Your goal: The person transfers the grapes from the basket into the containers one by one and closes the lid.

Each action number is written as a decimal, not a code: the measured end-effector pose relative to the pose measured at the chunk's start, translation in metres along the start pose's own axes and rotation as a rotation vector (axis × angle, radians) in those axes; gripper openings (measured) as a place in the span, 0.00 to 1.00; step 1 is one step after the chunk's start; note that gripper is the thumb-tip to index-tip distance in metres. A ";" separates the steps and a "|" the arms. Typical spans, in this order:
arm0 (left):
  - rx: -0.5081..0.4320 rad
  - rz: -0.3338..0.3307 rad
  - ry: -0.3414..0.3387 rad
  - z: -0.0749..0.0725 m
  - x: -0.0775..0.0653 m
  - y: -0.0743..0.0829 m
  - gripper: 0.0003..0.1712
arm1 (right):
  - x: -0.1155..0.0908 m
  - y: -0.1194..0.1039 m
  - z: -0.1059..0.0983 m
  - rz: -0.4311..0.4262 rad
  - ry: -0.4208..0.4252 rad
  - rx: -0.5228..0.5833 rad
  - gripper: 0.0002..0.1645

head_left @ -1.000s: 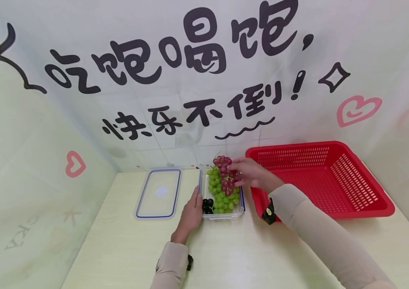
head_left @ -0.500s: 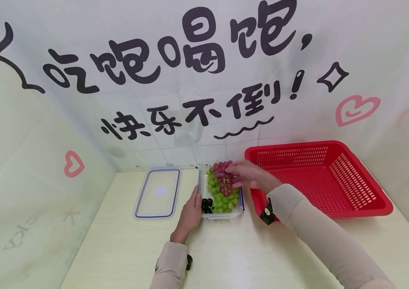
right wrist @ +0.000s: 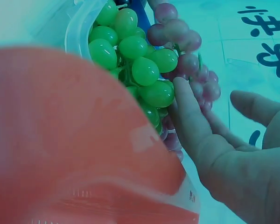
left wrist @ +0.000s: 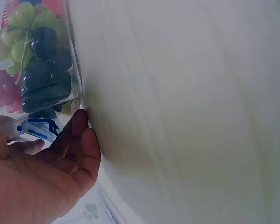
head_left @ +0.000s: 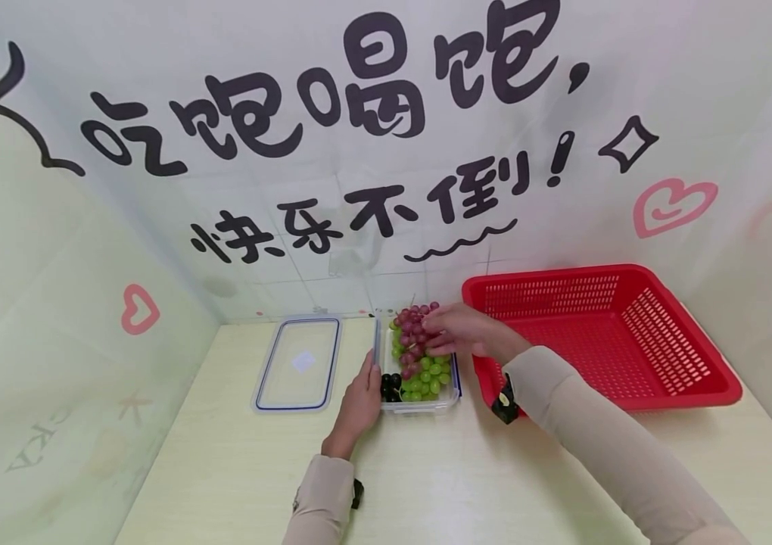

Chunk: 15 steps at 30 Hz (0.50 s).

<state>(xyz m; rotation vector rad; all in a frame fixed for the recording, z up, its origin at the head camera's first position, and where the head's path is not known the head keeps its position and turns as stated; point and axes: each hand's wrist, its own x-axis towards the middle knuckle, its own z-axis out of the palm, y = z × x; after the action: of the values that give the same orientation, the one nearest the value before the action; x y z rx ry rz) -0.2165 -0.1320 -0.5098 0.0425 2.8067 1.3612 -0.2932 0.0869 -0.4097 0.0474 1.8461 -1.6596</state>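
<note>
In the head view, a clear food container [head_left: 420, 407] with blue-edged side flaps holds green grapes [head_left: 430, 376] and black grapes [head_left: 391, 387]. A bunch of red-purple grapes [head_left: 413, 333] lies over the green ones. My right hand [head_left: 464, 329] is at the bunch's right side; in the right wrist view its fingers [right wrist: 196, 126] reach out and touch the grapes, with the thumb apart. My left hand [head_left: 361, 397] rests against the container's left side. Its loosely bent fingers [left wrist: 86, 154] lie by a blue-edged flap [left wrist: 39, 128] in the left wrist view.
A clear lid [head_left: 297, 363] with a blue seal lies flat on the pale table [head_left: 427, 477], left of the container. To the right stands a red perforated basket [head_left: 604, 341], its near-left rim under my right forearm. A printed cloth wall [head_left: 331, 272] rises behind.
The red-purple bunch has come down and shifted left over the green grapes. My right hand has moved slightly left and its fingers have loosened from the bunch. The left hand stays put.
</note>
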 end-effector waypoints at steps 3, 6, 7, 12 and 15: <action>0.006 0.003 0.003 0.000 0.000 0.000 0.30 | 0.001 0.000 0.001 0.000 -0.014 -0.020 0.22; 0.003 -0.001 0.002 0.000 0.001 0.000 0.30 | 0.001 -0.001 0.002 0.001 -0.026 -0.028 0.24; 0.000 0.000 0.000 0.000 0.001 0.000 0.30 | 0.000 -0.002 0.001 0.001 -0.027 -0.030 0.24; -0.016 -0.008 -0.009 -0.001 0.000 0.002 0.31 | -0.002 -0.003 -0.001 -0.020 -0.035 -0.029 0.26; -0.017 -0.013 -0.012 0.000 0.000 0.002 0.31 | -0.003 -0.002 -0.004 -0.030 -0.036 -0.026 0.25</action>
<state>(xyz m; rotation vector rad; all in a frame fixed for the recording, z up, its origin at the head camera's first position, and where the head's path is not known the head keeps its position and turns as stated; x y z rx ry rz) -0.2166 -0.1313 -0.5084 0.0322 2.7801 1.3770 -0.2935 0.0910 -0.4071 -0.0206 1.8497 -1.6457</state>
